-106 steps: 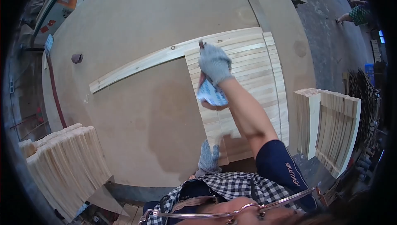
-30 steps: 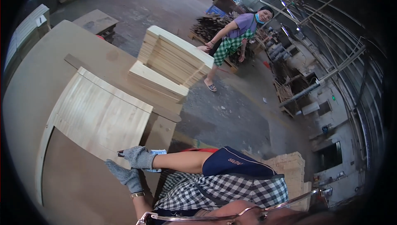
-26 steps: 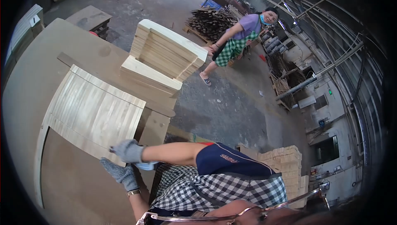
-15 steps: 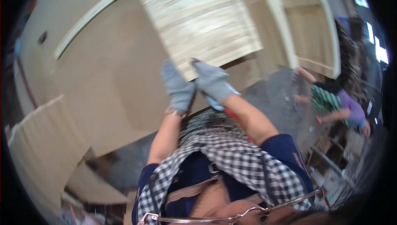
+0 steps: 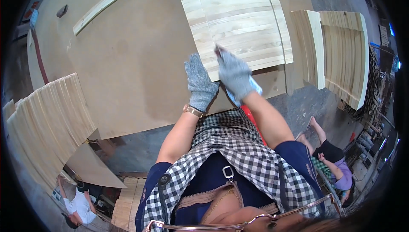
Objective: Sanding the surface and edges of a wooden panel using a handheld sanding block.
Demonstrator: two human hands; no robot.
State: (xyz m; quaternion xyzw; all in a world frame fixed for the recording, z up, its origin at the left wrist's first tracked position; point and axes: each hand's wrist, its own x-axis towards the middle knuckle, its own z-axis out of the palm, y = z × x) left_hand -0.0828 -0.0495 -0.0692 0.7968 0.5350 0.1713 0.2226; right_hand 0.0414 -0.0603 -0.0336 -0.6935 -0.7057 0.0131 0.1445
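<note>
Your left hand [image 5: 200, 85], in a grey knitted glove, lies flat with its fingers spread on the big brown fibreboard worktable [image 5: 128, 61], its fingertips touching the near left corner of the pale glued-up wooden panel [image 5: 236, 17]. Your right hand [image 5: 233, 75], gloved the same, rests on the panel's near edge with the fingers loosely together, pressing down rather than gripping the wood. A light blue cloth [image 5: 251, 90] shows under that palm, but you cannot tell how firmly it is held. The panel lies flat on the table, reaching away from both hands toward the far edge. A long pale wooden strip [image 5: 113, 2] lies to its left. Stacks of similar panels stand at your left [image 5: 47, 117] and right [image 5: 336, 48].
</note>
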